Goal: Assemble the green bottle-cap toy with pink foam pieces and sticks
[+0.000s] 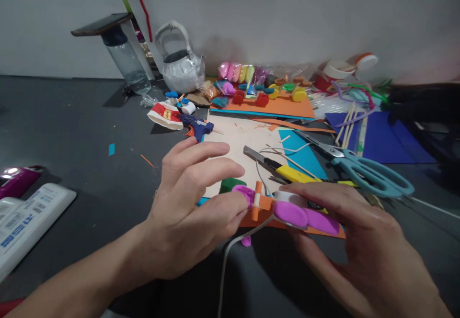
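Between my two hands is a small handmade model (pixel 290 214) of bright purple clay, with a white round part and an orange cross-shaped piece (pixel 256 202). At its right end, the thumb and fingers of my right hand (pixel 355 232) hold the purple and white part from below and above. My left hand (pixel 194 203) pinches a curled purple piece (pixel 243 193) at the other end, its upper fingers raised and curved. A thin white cord (pixel 230 251) passes beside the model. Just beyond my right hand lie a yellow craft knife (pixel 293 173), blade out, and blue-handled scissors (pixel 372 172).
Coloured paper sheets (pixel 230 136) cover the middle of the dark table. Behind them are clay packs and clay models (pixel 251 98). A blue glue gun (pixel 199 125), a silver kettle (pixel 183 71) and a bottle (pixel 127 64) stand left; wooden sticks (pixel 347 126) lie right. A power strip (pixel 32 227) is near left.
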A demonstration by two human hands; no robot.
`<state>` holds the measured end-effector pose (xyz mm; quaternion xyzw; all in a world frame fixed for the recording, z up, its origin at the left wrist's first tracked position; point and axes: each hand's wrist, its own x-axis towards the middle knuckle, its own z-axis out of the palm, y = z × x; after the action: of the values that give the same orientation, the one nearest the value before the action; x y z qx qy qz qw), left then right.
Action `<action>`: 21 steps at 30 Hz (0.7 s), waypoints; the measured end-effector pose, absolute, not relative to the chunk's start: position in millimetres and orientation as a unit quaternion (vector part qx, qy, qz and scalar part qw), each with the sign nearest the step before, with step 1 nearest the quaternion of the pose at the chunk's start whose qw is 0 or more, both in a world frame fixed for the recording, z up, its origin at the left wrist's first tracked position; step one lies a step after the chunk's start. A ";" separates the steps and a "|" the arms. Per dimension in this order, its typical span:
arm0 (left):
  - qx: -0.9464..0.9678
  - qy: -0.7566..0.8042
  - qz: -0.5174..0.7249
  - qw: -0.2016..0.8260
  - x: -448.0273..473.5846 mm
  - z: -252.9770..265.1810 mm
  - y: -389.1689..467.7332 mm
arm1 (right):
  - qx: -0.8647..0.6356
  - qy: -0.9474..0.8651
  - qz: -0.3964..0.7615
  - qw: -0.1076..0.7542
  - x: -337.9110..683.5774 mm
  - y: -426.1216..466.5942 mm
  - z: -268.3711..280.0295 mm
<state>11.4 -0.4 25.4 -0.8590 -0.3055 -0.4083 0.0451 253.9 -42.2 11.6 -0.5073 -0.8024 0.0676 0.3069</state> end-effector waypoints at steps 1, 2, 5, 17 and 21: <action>-0.860 -0.300 -0.411 0.042 10.7 24.7 -0.7 | -0.509 -0.801 0.069 0.308 254.4 -42.4 12.0; -0.857 -0.294 -0.421 0.031 10.3 24.0 -1.0 | -0.511 -0.799 0.069 0.309 254.8 -42.7 12.6; -0.821 -0.277 -0.497 -0.042 10.7 22.8 -1.1 | -0.512 -0.797 0.062 0.313 255.4 -43.5 14.4; -0.620 -0.420 -0.602 -0.276 8.4 26.1 8.7 | -0.503 -0.811 0.038 0.297 257.2 -41.8 17.0; -0.752 -0.405 -0.466 -0.231 10.5 28.2 -0.1 | -0.489 -0.823 0.024 0.287 254.5 -40.6 15.5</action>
<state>10.5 -0.1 28.2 -0.7518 -0.4052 -0.4660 -0.2311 254.5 -40.6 15.5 -0.4889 -0.8234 0.0243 0.2870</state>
